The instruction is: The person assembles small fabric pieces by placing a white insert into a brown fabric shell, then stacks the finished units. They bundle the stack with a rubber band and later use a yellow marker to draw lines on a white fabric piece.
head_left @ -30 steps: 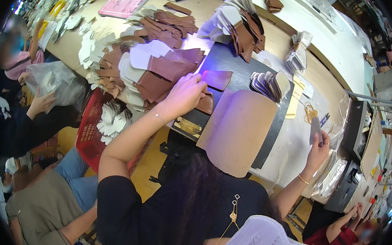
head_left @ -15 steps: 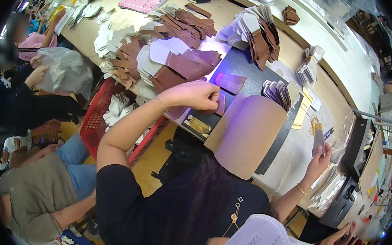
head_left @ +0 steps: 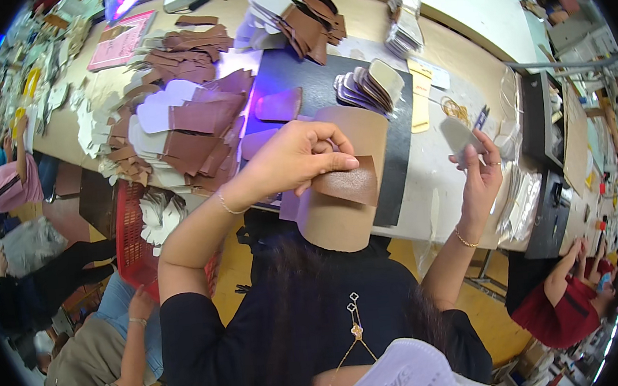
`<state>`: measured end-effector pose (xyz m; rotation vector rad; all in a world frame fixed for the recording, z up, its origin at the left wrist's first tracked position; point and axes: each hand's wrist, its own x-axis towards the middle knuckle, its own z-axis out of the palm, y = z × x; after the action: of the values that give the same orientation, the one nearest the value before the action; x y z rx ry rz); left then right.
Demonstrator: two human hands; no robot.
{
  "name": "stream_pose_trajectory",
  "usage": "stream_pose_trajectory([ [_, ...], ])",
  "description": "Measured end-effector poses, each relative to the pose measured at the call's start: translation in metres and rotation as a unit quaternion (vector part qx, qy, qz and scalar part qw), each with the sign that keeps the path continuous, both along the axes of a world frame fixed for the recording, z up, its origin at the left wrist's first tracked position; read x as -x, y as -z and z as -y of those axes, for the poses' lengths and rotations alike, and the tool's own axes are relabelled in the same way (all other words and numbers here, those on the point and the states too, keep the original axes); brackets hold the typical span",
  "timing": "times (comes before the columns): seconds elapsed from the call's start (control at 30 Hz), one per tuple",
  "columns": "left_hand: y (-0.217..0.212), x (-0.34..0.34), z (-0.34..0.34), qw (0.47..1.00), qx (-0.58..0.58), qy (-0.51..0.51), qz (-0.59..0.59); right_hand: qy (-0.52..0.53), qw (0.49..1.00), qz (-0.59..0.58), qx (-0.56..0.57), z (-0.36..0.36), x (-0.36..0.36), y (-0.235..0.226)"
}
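Note:
My left hand [head_left: 298, 156] pinches a brown leather piece [head_left: 351, 184] by its upper edge, just over the tan rounded form [head_left: 338, 229] in front of me. Whether the leather touches the form I cannot tell. To the right, my right hand [head_left: 478, 178] grips a pale grey piece with a rounded end [head_left: 458, 136] between thumb and fingers. Two more leather pieces, one of them brown-purple [head_left: 279, 105], lie on the black mat [head_left: 396, 178] under violet light. Behind the form stands a bundle of rounded, layered pieces [head_left: 373, 84].
Piles of brown and white cut pieces [head_left: 189, 122] cover the table's left. A red basket [head_left: 130, 234] of white scraps stands below them. Right of the mat are a yellow strip [head_left: 422, 95], rubber bands [head_left: 454, 109] and a black box [head_left: 542, 125]. Other people sit nearby.
The left hand has come from the mat's left side to the form and now shows a brown leather piece. My right hand still holds the grey piece, now tilted. The view has turned right.

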<state>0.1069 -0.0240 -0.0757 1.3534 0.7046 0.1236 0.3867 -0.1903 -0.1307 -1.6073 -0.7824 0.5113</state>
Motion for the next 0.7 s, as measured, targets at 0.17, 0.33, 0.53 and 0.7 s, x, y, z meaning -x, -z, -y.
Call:
stream_pose_trajectory([
  [0.17,0.014,-0.001,-0.003,0.994,0.048,-0.027,-0.091,-0.022,0.978,-0.198,-0.052,0.003,0.033,-0.020],
  [0.33,0.024,0.019,0.000,0.977,0.182,-0.102,-0.052,-0.146,0.953,-0.264,-0.002,-0.009,0.066,-0.024],
  [0.53,0.021,0.025,0.002,0.973,0.195,-0.117,-0.048,-0.200,0.948,-0.244,0.054,-0.030,0.088,-0.033],
  [0.7,0.018,0.026,0.002,0.973,0.196,-0.109,-0.045,-0.233,0.943,-0.226,0.079,-0.040,0.096,-0.035],
])
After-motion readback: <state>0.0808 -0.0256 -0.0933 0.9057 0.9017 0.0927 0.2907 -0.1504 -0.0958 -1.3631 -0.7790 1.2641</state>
